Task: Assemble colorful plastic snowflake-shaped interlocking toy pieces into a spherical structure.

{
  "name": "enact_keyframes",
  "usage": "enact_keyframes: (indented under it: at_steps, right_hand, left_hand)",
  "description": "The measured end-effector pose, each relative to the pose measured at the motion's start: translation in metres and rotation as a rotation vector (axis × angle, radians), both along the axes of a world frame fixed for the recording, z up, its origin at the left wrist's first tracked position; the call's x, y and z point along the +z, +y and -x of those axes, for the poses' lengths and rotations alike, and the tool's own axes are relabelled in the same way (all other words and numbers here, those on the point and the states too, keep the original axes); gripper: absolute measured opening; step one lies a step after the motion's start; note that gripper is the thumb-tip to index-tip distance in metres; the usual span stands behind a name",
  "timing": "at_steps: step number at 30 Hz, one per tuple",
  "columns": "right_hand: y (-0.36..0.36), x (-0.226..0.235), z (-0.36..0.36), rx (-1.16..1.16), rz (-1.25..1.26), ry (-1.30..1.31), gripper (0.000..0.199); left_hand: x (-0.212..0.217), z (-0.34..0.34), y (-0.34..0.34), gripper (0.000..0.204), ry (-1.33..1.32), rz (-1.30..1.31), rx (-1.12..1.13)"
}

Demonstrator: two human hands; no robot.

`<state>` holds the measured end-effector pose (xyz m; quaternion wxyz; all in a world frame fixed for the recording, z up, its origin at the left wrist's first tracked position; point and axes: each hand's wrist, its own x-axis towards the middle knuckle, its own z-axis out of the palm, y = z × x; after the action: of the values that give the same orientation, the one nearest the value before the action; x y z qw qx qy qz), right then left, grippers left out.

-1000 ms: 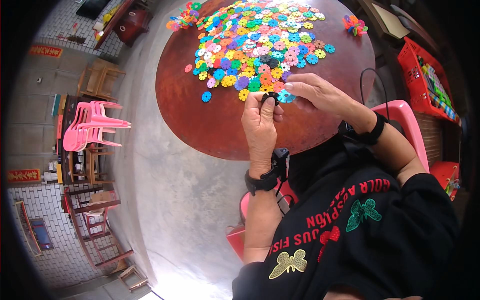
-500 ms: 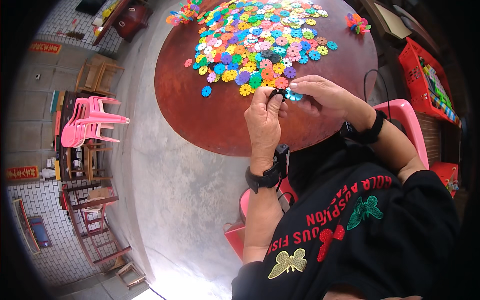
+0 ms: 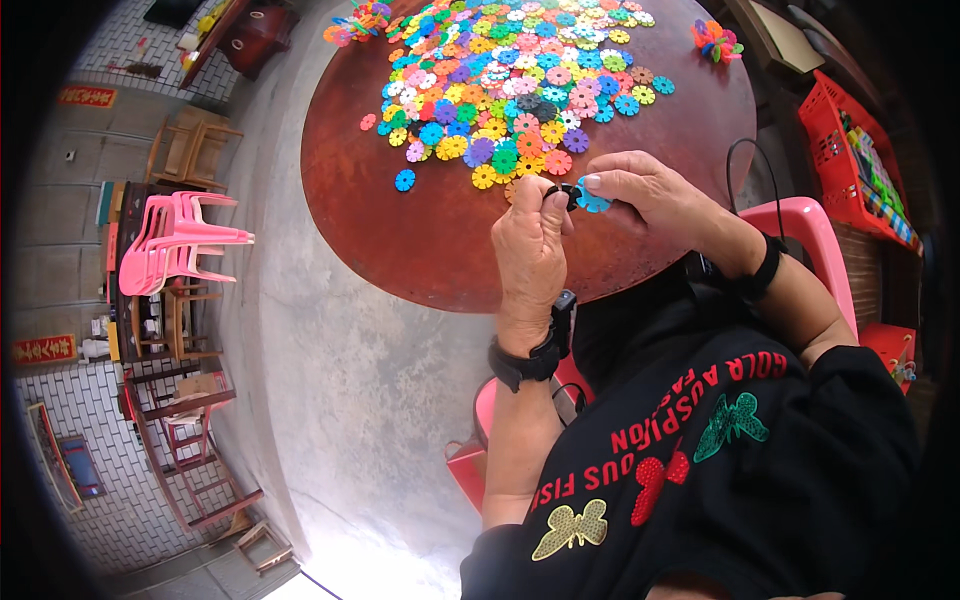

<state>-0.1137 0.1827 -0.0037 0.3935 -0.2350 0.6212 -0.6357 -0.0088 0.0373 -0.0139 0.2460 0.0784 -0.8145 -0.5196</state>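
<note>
Over the near part of the round brown table [image 3: 375,230], my two hands are close together. My left hand [image 3: 528,235] pinches a black notched disc [image 3: 562,194] between thumb and fingers. A blue notched disc [image 3: 593,198] is gripped in my right hand [image 3: 645,195], its edge touching or nearly touching the black one; whether their slots are joined I cannot tell. Just beyond my fingers spreads a large pile of flower-shaped plastic discs [image 3: 505,160] in many colours. One blue disc [image 3: 404,180] lies apart at the pile's near left.
Assembled disc clusters sit at the table's far left [image 3: 362,22] and far right [image 3: 717,42]. A red plastic crate [image 3: 835,165] with colourful contents stands to the right. Beside me is a pink chair [image 3: 800,225]; stacked pink chairs [image 3: 170,245] stand across the floor at left.
The blue disc in my right hand has turned to show more of its face beside the black disc. The view has shifted slightly, with both hands staying together.
</note>
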Motion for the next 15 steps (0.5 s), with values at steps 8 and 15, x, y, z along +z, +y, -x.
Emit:
enact_keyframes:
  at_steps: [8, 15]
  right_hand:
    - [-0.006, -0.002, -0.006, -0.011, 0.067, 0.183, 0.016]
    - [-0.002, -0.013, -0.006, -0.111, 0.166, 0.781, 0.030]
  left_hand:
    - [-0.002, 0.000, 0.012, 0.012, 0.064, 0.044, 0.061]
    - [0.002, 0.002, 0.028, 0.009, 0.078, 0.113, 0.042]
